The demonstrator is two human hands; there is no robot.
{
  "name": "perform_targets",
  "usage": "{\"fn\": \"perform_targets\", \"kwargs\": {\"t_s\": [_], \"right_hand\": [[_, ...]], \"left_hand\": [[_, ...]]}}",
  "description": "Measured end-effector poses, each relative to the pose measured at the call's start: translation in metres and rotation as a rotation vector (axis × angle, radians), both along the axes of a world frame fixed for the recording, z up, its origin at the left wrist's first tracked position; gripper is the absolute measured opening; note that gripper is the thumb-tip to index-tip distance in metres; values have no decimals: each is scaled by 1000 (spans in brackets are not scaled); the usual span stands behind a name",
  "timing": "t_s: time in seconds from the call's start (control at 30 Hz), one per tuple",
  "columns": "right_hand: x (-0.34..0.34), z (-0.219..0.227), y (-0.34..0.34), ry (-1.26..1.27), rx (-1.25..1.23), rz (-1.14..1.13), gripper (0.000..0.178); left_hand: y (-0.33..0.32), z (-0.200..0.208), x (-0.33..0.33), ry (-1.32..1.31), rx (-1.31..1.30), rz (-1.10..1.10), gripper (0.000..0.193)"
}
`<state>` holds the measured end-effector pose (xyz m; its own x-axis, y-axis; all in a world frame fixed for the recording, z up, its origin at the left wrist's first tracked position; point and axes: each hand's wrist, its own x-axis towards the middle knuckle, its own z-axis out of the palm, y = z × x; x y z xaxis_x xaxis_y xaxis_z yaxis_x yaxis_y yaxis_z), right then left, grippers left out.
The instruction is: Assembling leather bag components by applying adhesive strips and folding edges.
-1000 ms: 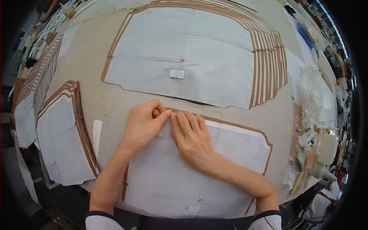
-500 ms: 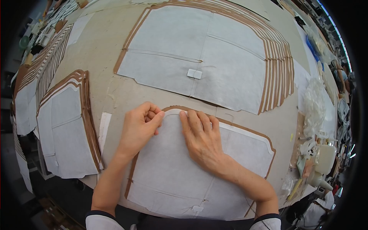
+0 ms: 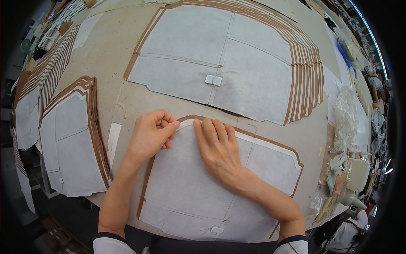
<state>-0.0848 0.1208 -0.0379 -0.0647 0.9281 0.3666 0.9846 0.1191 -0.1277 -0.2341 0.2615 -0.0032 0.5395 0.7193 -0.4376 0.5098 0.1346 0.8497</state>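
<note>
A pale grey-backed panel (image 3: 182, 178) with brown edges lies flat in front of me. Along its far edge runs a narrow white strip (image 3: 270, 145), curving round the corners. At the panel's far left corner my left hand (image 3: 148, 134) is closed, thumb and forefinger pinching the strip's end. My right hand (image 3: 222, 152) lies flat just beside it, fingertips pressing the strip and the panel's far edge, fingers slightly apart. A small white tag (image 3: 217, 230) sits near the panel's close edge.
Beyond the panel, a fanned stack of similar panels (image 3: 182, 38) covers the table (image 3: 114, 59). More stacked pieces (image 3: 72, 131) stand at the left. Crumpled clear plastic (image 3: 347, 120) and a whitish plastic container (image 3: 358, 174) are along the right edge.
My right hand has slid slightly left along the strip, toward the corner. My left hand still pinches at the corner, shifted a little left and away from me.
</note>
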Motion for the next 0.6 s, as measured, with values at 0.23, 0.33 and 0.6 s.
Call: {"fn": "perform_targets", "kwargs": {"t_s": [0.23, 0.33, 0.6], "right_hand": [[-11, -4, 8, 41, 75, 38, 48], [-11, -2, 9, 52, 85, 49, 48], [-11, -2, 8, -3, 62, 46, 48]], "left_hand": [[-3, 4, 2, 16, 17, 31, 17], [-3, 4, -3, -28, -23, 50, 17], [-13, -2, -25, -76, -33, 119, 18]]}}
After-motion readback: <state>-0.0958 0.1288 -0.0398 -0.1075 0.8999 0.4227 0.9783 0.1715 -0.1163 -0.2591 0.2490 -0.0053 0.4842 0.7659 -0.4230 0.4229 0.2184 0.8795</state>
